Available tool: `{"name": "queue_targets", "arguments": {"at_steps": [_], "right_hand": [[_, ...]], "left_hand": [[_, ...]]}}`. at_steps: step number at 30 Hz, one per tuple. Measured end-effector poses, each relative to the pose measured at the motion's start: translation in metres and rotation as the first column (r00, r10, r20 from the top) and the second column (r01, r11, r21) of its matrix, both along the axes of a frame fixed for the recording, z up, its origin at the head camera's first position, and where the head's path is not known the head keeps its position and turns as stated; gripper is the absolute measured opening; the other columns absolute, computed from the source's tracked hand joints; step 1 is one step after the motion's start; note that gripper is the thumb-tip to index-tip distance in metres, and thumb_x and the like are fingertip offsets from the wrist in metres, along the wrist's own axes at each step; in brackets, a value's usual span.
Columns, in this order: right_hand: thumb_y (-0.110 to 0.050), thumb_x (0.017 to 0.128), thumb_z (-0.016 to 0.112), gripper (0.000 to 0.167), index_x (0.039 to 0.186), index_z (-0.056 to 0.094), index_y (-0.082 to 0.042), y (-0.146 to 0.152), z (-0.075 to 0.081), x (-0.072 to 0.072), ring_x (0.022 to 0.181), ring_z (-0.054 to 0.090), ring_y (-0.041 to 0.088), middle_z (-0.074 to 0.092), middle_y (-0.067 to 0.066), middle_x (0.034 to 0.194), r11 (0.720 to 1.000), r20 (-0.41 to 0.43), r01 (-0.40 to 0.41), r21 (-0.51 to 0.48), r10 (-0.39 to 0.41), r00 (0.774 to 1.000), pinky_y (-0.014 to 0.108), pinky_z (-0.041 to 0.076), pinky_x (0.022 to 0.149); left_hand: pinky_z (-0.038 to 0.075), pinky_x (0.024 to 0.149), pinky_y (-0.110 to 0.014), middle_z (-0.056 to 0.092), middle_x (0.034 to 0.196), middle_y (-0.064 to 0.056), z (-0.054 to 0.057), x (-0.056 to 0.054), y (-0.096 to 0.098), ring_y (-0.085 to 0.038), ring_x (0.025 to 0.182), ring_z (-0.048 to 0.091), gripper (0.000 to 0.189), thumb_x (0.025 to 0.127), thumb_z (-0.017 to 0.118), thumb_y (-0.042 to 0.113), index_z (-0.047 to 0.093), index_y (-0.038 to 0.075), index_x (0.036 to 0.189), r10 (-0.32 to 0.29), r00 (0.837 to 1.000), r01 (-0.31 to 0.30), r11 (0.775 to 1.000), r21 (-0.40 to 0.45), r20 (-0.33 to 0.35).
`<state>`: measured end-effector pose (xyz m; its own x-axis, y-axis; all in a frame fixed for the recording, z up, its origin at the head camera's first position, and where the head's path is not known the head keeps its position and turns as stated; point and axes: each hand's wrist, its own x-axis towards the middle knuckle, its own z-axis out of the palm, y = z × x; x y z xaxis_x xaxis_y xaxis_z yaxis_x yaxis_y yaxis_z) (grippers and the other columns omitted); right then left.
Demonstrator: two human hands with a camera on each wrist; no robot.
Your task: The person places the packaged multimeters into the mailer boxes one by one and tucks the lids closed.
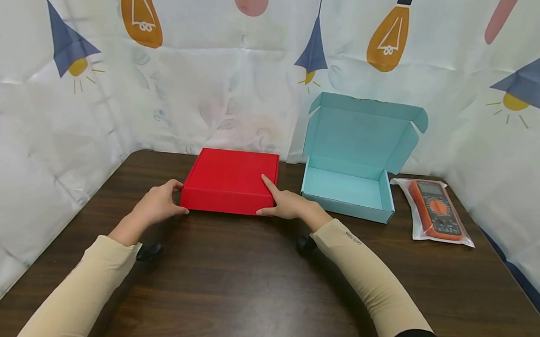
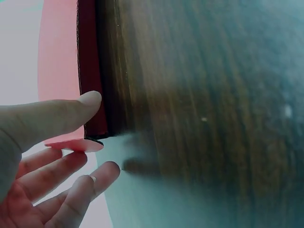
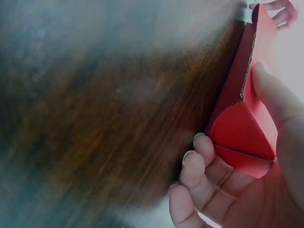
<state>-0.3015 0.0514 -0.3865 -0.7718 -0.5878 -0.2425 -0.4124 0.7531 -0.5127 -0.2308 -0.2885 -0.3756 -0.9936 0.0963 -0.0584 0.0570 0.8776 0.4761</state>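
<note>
A red cardboard box (image 1: 234,171) lies flat on the dark wooden table, its lid down. My left hand (image 1: 157,204) holds the front left corner, thumb at the front face and fingers along the side. In the left wrist view, a small flap of the box (image 2: 61,57) sticks out between thumb and fingers. My right hand (image 1: 288,204) grips the front right corner, one finger stretched over the top edge. The right wrist view shows its thumb (image 3: 268,88) pressed on the red cardboard and curled fingers beside a rounded side flap (image 3: 244,130).
To the right of the red box stands a light blue box (image 1: 349,188) with its lid raised. An orange multimeter (image 1: 438,208) in a clear plastic bag lies near the table's right edge. A patterned white curtain (image 1: 186,88) hangs behind the table (image 1: 240,303).
</note>
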Motion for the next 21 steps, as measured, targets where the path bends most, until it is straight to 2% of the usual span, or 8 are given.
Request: {"name": "queue_targets", "arguments": {"at_steps": [2, 4, 8, 11, 18, 21], "right_hand": [[-0.045, 0.092, 0.074, 0.107, 0.166, 0.001, -0.021, 0.0, 0.001, 0.0, 0.098, 0.061, 0.022, 0.058, 0.007, 0.113, 1.0, 0.002, -0.004, -0.003, 0.004, 1.0, 0.036, 0.051, 0.084], [-0.045, 0.092, 0.074, 0.107, 0.166, 0.001, -0.021, 0.001, 0.001, 0.0, 0.099, 0.06, 0.022, 0.058, 0.008, 0.115, 1.0, 0.008, -0.006, -0.011, 0.006, 1.0, 0.036, 0.051, 0.084], [-0.045, 0.092, 0.074, 0.106, 0.166, 0.001, -0.021, 0.003, 0.002, -0.001, 0.101, 0.06, 0.022, 0.058, 0.009, 0.119, 1.0, 0.027, -0.003, -0.029, 0.004, 1.0, 0.036, 0.051, 0.085], [-0.046, 0.092, 0.072, 0.106, 0.166, 0.001, -0.021, 0.004, 0.002, -0.001, 0.106, 0.058, 0.024, 0.056, 0.011, 0.125, 0.999, 0.036, -0.001, -0.037, 0.002, 0.999, 0.037, 0.051, 0.087], [-0.049, 0.093, 0.07, 0.105, 0.167, 0.0, -0.022, 0.005, 0.004, -0.001, 0.115, 0.055, 0.025, 0.053, 0.012, 0.134, 0.999, 0.051, -0.009, -0.052, 0.011, 0.999, 0.039, 0.05, 0.094], [-0.05, 0.093, 0.069, 0.105, 0.166, -0.001, -0.023, 0.005, 0.004, -0.001, 0.117, 0.054, 0.026, 0.053, 0.012, 0.135, 0.998, 0.058, -0.015, -0.056, 0.018, 0.998, 0.04, 0.049, 0.096]], "left_hand": [[0.054, 0.082, -0.055, 0.054, 0.136, -0.038, 0.0, -0.001, 0.0, -0.04, 0.095, 0.067, 0.077, 0.087, 0.082, 0.014, 0.036, -0.013, 0.143, -0.007, 1.0, 0.008, 1.0, 0.028, -0.016], [0.054, 0.077, -0.051, 0.052, 0.137, -0.04, 0.0, -0.001, 0.0, -0.038, 0.09, 0.069, 0.081, 0.087, 0.081, 0.011, 0.03, -0.011, 0.146, -0.025, 0.999, 0.026, 0.998, 0.057, -0.024], [0.055, 0.074, -0.047, 0.055, 0.13, -0.042, 0.002, 0.0, 0.0, -0.043, 0.098, 0.069, 0.086, 0.088, 0.079, 0.007, 0.024, -0.008, 0.151, -0.08, 0.996, 0.083, 0.993, 0.081, -0.039], [0.056, 0.078, -0.05, 0.059, 0.125, -0.041, 0.004, 0.003, -0.002, -0.047, 0.109, 0.066, 0.085, 0.089, 0.077, 0.008, 0.023, -0.007, 0.153, -0.11, 0.993, 0.113, 0.989, 0.098, -0.036], [0.055, 0.084, -0.055, 0.063, 0.121, -0.038, 0.008, 0.006, -0.01, -0.043, 0.108, 0.069, 0.083, 0.092, 0.075, 0.013, 0.024, -0.006, 0.154, -0.146, 0.989, 0.146, 0.98, 0.136, -0.009], [0.056, 0.084, -0.055, 0.064, 0.119, -0.037, 0.008, 0.004, -0.012, -0.042, 0.105, 0.07, 0.086, 0.089, 0.079, 0.01, 0.024, -0.005, 0.154, -0.16, 0.987, 0.158, 0.977, 0.142, 0.0]]}}
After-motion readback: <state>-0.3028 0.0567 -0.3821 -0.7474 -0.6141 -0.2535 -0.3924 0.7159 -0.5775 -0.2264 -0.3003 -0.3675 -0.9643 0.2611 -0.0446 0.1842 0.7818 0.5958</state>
